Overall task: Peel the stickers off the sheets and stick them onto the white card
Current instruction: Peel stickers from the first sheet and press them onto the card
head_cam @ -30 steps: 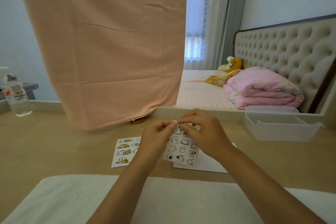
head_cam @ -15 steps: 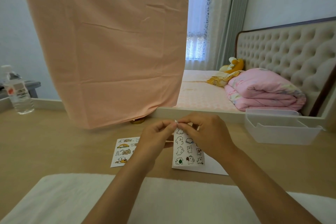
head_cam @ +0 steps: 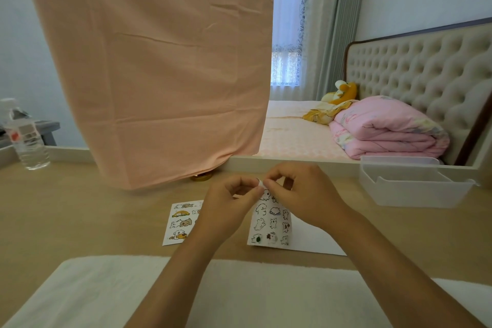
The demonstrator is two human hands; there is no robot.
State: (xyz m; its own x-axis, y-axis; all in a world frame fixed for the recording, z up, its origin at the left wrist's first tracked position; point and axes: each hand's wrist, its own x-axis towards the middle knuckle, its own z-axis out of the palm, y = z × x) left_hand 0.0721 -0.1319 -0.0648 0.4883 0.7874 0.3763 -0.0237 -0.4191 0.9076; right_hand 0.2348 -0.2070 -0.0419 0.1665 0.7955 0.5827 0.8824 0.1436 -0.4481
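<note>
A sticker sheet [head_cam: 270,224] of small animal drawings hangs upright over the table, held at its top edge. My right hand [head_cam: 300,194] pinches that top edge. My left hand [head_cam: 226,208] pinches a small white sticker [head_cam: 260,183] at the sheet's top corner, fingertip to fingertip with the right. A second sticker sheet [head_cam: 181,222] with brown and yellow animals lies flat on the table, partly under my left wrist. The white card [head_cam: 314,241] lies flat behind and right of the held sheet, mostly hidden.
A peach cloth [head_cam: 159,61] hangs down to the table's back. A water bottle [head_cam: 25,138] stands at far left. A clear plastic bin [head_cam: 410,184] sits at right. A white towel [head_cam: 106,295] covers the near edge. A gold lid [head_cam: 201,176] lies under the cloth.
The held sheet has swung from tilted to hanging straight down. Both hands stay together at its top edge, barely shifted.
</note>
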